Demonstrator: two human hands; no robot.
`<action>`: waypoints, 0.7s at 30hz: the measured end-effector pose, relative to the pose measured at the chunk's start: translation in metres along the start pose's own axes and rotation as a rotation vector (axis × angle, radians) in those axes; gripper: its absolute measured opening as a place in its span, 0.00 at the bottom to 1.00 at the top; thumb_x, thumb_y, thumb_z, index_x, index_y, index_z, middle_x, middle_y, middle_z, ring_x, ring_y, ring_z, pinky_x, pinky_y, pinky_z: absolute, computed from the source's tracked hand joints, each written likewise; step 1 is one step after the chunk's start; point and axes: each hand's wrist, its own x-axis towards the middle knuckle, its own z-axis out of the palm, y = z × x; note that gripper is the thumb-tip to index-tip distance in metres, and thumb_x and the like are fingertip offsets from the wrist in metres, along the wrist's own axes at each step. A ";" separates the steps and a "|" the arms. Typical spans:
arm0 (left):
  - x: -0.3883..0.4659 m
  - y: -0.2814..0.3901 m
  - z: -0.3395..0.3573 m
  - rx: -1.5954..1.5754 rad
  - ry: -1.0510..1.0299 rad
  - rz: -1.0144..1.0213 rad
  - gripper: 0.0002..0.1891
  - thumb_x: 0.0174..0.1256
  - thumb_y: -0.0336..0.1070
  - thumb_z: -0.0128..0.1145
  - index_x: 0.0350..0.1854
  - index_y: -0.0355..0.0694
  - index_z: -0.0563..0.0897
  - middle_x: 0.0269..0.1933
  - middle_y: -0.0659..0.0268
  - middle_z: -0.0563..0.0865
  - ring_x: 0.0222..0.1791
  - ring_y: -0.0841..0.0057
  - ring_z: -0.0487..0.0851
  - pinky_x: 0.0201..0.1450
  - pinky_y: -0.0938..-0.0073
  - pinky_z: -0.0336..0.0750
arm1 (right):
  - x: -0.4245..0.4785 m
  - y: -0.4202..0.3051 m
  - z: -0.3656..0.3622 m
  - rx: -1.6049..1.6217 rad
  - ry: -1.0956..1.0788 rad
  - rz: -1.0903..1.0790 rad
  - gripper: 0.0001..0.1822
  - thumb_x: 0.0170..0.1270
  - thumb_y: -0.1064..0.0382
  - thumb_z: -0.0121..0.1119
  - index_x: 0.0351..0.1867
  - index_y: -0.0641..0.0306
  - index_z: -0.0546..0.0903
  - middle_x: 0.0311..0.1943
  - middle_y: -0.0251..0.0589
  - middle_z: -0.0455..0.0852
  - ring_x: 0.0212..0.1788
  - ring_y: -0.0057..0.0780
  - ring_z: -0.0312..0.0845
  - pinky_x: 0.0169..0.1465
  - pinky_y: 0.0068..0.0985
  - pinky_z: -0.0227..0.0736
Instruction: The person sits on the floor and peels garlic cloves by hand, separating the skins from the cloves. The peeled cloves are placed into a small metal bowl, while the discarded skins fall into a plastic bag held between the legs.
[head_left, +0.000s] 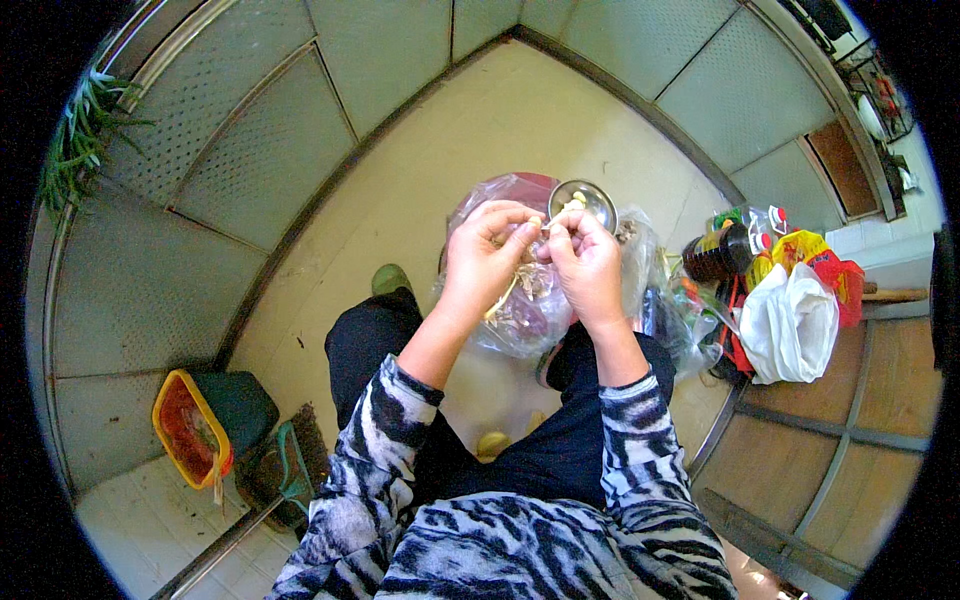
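My left hand (486, 251) and my right hand (591, 262) meet fingertip to fingertip in front of me. Between them they pinch a small pale piece, which looks like a garlic clove (546, 227); the fingers largely cover it. Just beyond my right hand is a round metal bowl (606, 202) with several pale peeled cloves (576, 201) in it. Below my hands a clear plastic bag (525, 334) holds dry, papery skins and stalks (534, 283). Part of a dark red round surface (525, 182) shows under the bag.
To the right stand bottles of dark liquid (716, 251), a white bag (787, 326) and red and yellow packaging (840, 277). A yellow-rimmed bin (251, 409) is at lower left. Grey panels (262, 142) border the pale floor (480, 112); a green plant (79, 142) hangs far left.
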 end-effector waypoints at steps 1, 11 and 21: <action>0.000 0.000 -0.001 -0.183 -0.031 -0.135 0.10 0.62 0.31 0.62 0.44 0.38 0.85 0.39 0.65 0.85 0.30 0.78 0.82 0.34 0.81 0.76 | 0.000 -0.001 0.000 0.033 -0.002 0.013 0.02 0.64 0.71 0.56 0.33 0.67 0.77 0.27 0.31 0.80 0.28 0.15 0.80 0.31 0.16 0.75; 0.002 0.006 -0.011 -0.902 -0.114 -0.493 0.10 0.66 0.34 0.60 0.46 0.36 0.83 0.37 0.68 0.85 0.25 0.85 0.78 0.29 0.85 0.74 | -0.003 -0.001 -0.003 -0.050 -0.092 -0.124 0.03 0.64 0.70 0.55 0.33 0.67 0.76 0.28 0.33 0.80 0.27 0.17 0.80 0.32 0.17 0.75; 0.002 0.012 -0.012 -0.354 -0.147 -0.317 0.07 0.63 0.30 0.64 0.40 0.34 0.84 0.33 0.70 0.86 0.29 0.87 0.79 0.32 0.85 0.74 | 0.000 -0.007 -0.005 -0.119 -0.021 -0.106 0.06 0.62 0.70 0.61 0.38 0.69 0.83 0.31 0.35 0.86 0.29 0.17 0.83 0.32 0.16 0.77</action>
